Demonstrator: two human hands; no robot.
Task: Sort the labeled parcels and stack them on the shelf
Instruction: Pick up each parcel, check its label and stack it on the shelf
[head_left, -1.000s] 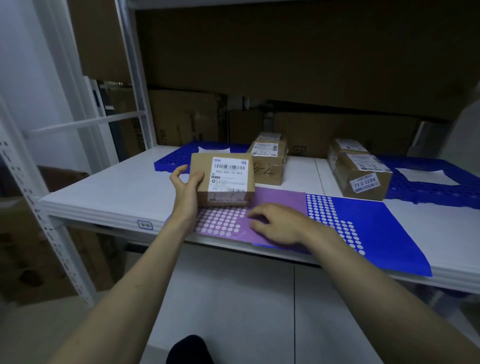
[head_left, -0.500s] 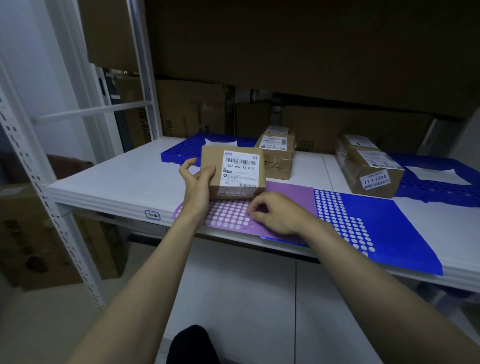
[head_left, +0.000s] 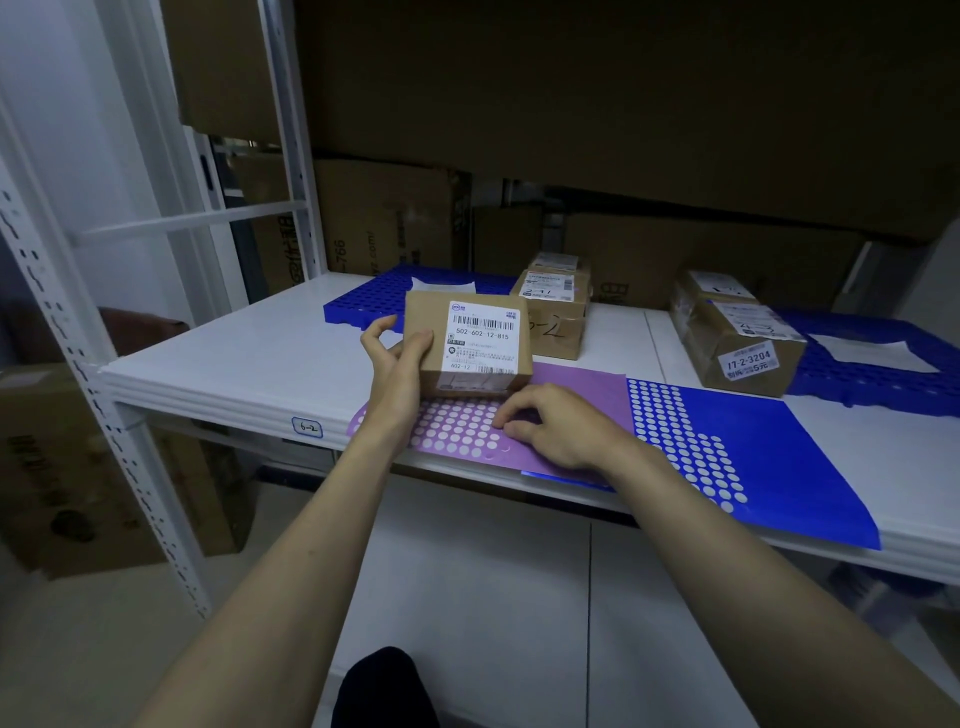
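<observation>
My left hand (head_left: 396, 364) grips the left edge of a small brown parcel (head_left: 426, 332) with a white barcode label reading 502-602-12-815, tilted up above the purple sticker sheet (head_left: 576, 387). My right hand (head_left: 553, 427) rests on that sheet, fingertips curled down onto its white round stickers. Two stacked parcels (head_left: 553, 312) marked 6-2 stand behind on the white shelf (head_left: 234, 358). Further right sit two more taped parcels (head_left: 737, 338), the front one labelled 17-2-3204.
A blue sticker sheet (head_left: 769, 457) lies to the right of the purple one. Blue plastic grids (head_left: 363, 301) lie at the shelf's back left, and another (head_left: 883, 379) at the right. Large cartons (head_left: 384, 223) stand behind. A white upright post (head_left: 67, 332) is at left.
The view has shifted slightly; the parcel in my left hand stays tilted up. My right hand's fingers have curled a little more on the purple sheet.
</observation>
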